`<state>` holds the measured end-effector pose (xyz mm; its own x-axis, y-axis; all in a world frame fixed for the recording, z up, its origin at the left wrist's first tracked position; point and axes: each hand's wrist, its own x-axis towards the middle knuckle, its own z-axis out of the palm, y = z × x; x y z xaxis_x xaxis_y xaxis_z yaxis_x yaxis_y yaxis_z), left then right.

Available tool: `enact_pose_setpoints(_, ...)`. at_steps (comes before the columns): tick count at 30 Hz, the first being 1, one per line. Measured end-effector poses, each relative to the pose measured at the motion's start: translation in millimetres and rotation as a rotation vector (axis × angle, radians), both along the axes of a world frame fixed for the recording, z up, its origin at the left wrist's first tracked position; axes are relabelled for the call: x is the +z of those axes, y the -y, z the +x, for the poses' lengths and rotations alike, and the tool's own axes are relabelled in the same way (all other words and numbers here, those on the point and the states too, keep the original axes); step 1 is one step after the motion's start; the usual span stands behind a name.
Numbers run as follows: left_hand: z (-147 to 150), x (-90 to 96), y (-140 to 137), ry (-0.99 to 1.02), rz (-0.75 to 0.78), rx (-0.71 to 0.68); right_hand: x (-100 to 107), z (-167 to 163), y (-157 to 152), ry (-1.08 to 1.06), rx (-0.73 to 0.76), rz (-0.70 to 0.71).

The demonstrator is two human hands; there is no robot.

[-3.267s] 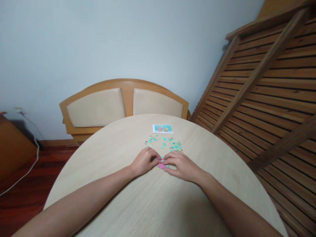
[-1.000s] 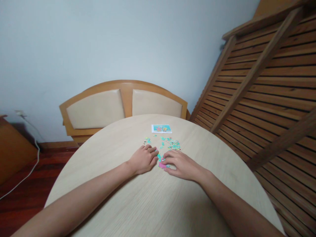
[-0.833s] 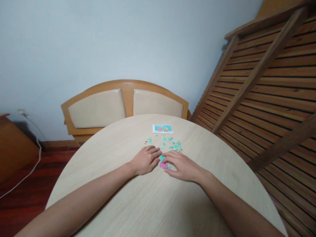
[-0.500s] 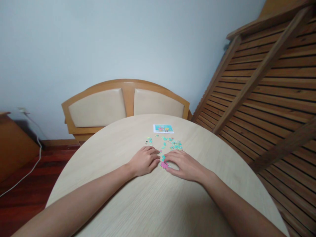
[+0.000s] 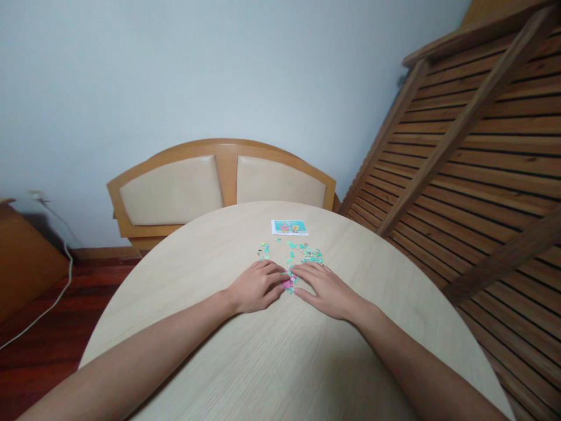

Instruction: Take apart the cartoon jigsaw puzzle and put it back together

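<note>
A small joined cluster of pink and turquoise puzzle pieces (image 5: 288, 283) lies on the table between my two hands. My left hand (image 5: 258, 286) rests at its left side, with thumb and forefinger closed on its pink edge. On the other side, my right hand (image 5: 326, 290) lies low with its fingers stretched and the thumb apart, the tips close to the cluster; nothing shows in its grasp. Loose turquoise puzzle pieces (image 5: 314, 255) are scattered just beyond the right hand. A smaller group of pieces (image 5: 265, 250) lies beyond the left hand.
A picture card (image 5: 290, 227) with pink and yellow figures lies near the far edge of the round wooden table (image 5: 197, 356). Behind it stands a headboard (image 5: 227, 175) against the wall. A slatted wooden frame (image 5: 464, 152) leans at the right. A white cable (image 5: 65, 286) hangs at left.
The pink cluster has shifted slightly left and away from me, toward my left fingers. My left fingers have come onto it, while the right thumb and fingers have spread off it.
</note>
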<state>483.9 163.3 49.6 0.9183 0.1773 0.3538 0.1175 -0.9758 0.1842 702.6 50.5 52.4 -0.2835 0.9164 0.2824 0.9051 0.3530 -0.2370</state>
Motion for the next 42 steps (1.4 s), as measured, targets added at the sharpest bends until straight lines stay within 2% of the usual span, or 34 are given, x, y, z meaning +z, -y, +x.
enact_pose_setpoints(8,-1.8,5.4,10.7,0.005,-0.015,-0.301,-11.6,3.9,-1.6,-0.077,-0.043,-0.060)
enact_pose_setpoints(14,-2.6,7.1,17.6,-0.029,0.107,-0.418,-7.3,5.3,-0.4,-0.044,0.014,-0.095)
enact_pose_setpoints(20,-2.8,5.5,21.0,-0.037,0.188,-0.382,2.8,4.0,2.8,-0.006,0.095,-0.022)
enact_pose_setpoints(27,-3.6,6.3,21.1,-0.060,0.070,-0.362,-1.3,7.9,-0.9,-0.056,0.057,0.011)
enact_pose_setpoints(34,-3.6,6.5,20.8,-0.079,0.059,-0.213,-2.5,9.7,-3.0,-0.013,0.072,0.034)
enact_pose_setpoints(42,-4.1,3.1,15.9,-0.043,-0.005,-0.194,-0.1,8.2,-3.6,-0.043,0.078,0.012)
